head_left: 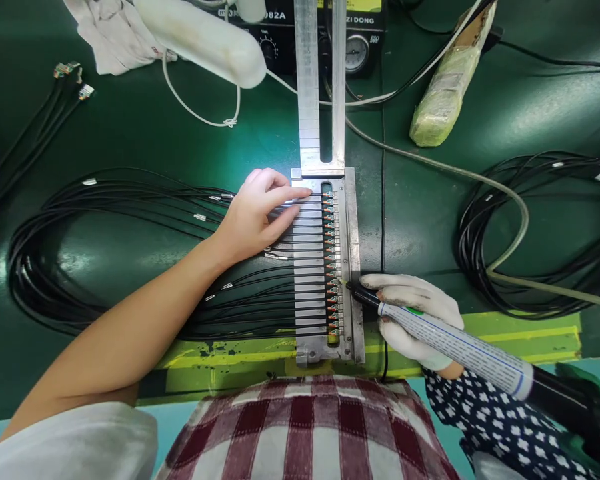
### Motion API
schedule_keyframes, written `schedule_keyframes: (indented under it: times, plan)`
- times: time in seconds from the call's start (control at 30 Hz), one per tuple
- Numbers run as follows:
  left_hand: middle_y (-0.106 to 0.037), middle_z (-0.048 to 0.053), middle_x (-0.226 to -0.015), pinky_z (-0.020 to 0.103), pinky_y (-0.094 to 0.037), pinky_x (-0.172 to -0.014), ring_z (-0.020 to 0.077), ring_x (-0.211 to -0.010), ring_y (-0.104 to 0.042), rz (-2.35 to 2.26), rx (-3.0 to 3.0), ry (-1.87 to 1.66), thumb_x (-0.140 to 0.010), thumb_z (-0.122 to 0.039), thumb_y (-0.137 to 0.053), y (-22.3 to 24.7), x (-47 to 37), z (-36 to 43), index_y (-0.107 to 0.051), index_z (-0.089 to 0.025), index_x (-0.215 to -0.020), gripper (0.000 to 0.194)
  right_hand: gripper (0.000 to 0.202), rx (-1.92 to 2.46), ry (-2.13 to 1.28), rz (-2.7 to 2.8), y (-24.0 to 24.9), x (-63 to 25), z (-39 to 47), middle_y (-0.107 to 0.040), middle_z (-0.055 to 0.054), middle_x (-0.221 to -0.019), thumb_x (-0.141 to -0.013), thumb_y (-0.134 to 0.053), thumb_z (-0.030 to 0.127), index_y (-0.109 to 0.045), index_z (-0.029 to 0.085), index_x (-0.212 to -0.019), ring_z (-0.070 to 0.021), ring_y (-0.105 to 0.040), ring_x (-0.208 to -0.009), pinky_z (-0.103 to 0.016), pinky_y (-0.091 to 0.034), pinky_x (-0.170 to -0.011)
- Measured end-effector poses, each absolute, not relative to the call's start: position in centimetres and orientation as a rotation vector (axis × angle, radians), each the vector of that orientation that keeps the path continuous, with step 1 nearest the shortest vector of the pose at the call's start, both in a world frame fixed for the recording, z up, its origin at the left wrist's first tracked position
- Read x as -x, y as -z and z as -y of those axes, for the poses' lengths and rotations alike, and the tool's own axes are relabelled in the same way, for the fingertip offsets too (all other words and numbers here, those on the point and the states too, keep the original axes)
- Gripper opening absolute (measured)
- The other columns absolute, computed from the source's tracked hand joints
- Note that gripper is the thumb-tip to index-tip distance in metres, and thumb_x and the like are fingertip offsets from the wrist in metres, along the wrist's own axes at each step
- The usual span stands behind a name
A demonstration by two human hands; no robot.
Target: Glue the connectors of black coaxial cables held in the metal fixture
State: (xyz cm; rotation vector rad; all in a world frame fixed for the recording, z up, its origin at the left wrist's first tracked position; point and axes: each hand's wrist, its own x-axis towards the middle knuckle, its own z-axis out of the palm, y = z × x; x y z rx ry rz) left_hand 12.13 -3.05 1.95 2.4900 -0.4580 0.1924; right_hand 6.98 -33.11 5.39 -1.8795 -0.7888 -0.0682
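Black cables [45, 287] seated in central metal fixture [349, 260]

Bare left hand [253, 213], thumb and forefinger apart, rests at the fixture's far left. Gloved right hand [425, 317] is clamped on a labelled syringe [455, 350], tip at the connector row [334, 250].

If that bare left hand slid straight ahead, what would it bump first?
The left hand would likely meet the topmost small connectors in the metal fixture; depth is unclear.

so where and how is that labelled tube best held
Probably by the front of the labelled tube, just behind its tapering black end, from the right: its long body slants back that way, and the gloved right hand holds it there, leaving that end exposed.
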Motion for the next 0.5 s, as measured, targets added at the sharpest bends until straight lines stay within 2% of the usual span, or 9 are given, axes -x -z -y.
schedule_keyframes:
  times: [0.5]
  plan:
    - [-0.059,0.007,-0.1,0.042,-0.046,-0.088,0.0234,-0.096,-0.055,0.48,-2.469,-0.224,-0.096,-0.028,-0.053,-1.93,-12.16,3.04,-0.07,-0.023,-0.119,0.029,0.015,1.877,0.087,0.787,-5.13,-7.08,33.11,-0.076,-0.011,-0.103,-0.085,-0.071,0.019,-0.067,0.02,-0.099,-0.0253,-0.076,-0.09,-0.036,-0.064,-0.077]
